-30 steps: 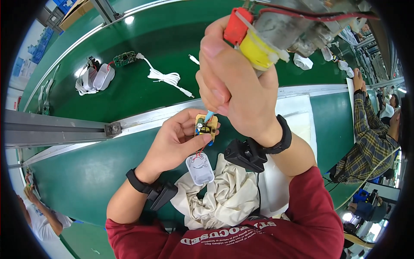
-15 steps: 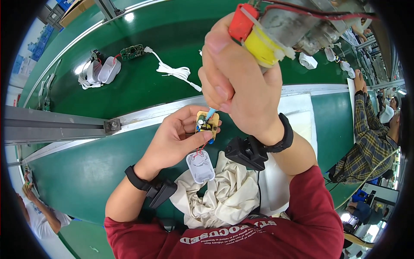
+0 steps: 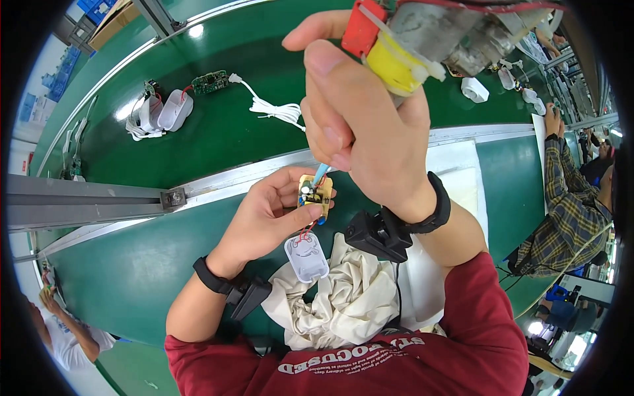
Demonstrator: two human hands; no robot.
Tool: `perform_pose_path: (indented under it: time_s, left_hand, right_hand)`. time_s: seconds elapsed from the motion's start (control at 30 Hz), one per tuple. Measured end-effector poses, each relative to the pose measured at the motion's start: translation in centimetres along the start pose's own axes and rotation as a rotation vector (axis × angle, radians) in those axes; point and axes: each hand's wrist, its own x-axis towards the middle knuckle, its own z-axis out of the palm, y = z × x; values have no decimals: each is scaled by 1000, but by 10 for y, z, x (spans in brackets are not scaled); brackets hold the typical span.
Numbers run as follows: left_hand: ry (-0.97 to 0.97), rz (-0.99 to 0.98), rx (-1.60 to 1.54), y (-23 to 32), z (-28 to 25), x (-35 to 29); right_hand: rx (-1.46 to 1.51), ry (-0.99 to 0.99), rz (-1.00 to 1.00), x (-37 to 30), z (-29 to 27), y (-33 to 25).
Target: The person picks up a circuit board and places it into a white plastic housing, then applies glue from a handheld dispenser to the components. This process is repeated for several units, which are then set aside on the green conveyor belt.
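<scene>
My left hand (image 3: 261,214) grips a small tan circuit board (image 3: 326,187) by its edges, component side up, above the green bench. Thin red wires run from it to an open white plastic shell (image 3: 308,259) just below. In my right hand (image 3: 380,135) is a bulky metal dispensing tool (image 3: 429,39) with a red block and a yellow band, partly cut off by the top of the view. Its light-blue nozzle (image 3: 321,172) points down at the board's upper components; whether it touches them I cannot tell. My right index finger is stretched out beside the red block.
A crumpled cream cloth (image 3: 350,297) lies before me, beside a white sheet (image 3: 456,191). Across the metal rail (image 3: 251,165) are white shells (image 3: 175,111), a green circuit board (image 3: 210,81) and a coiled white cable (image 3: 277,111). A metal post (image 3: 86,201) juts in from the left. Other people sit at both sides.
My right index finger has come away from the red block and stretched to the left. Both hands keep nearly the same place, with the nozzle still over the board. The view has shifted slightly.
</scene>
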Motion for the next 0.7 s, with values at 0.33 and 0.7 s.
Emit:
perform_pose_path:
  time_s: [0.33, 0.7]
  left_hand:
    - [77, -108, -196, 21, -18, 23]
    - [46, 328, 388, 71, -38, 131]
  right_hand:
    - [151, -95, 409, 1, 15, -28]
    - [58, 22, 380, 1, 38, -12]
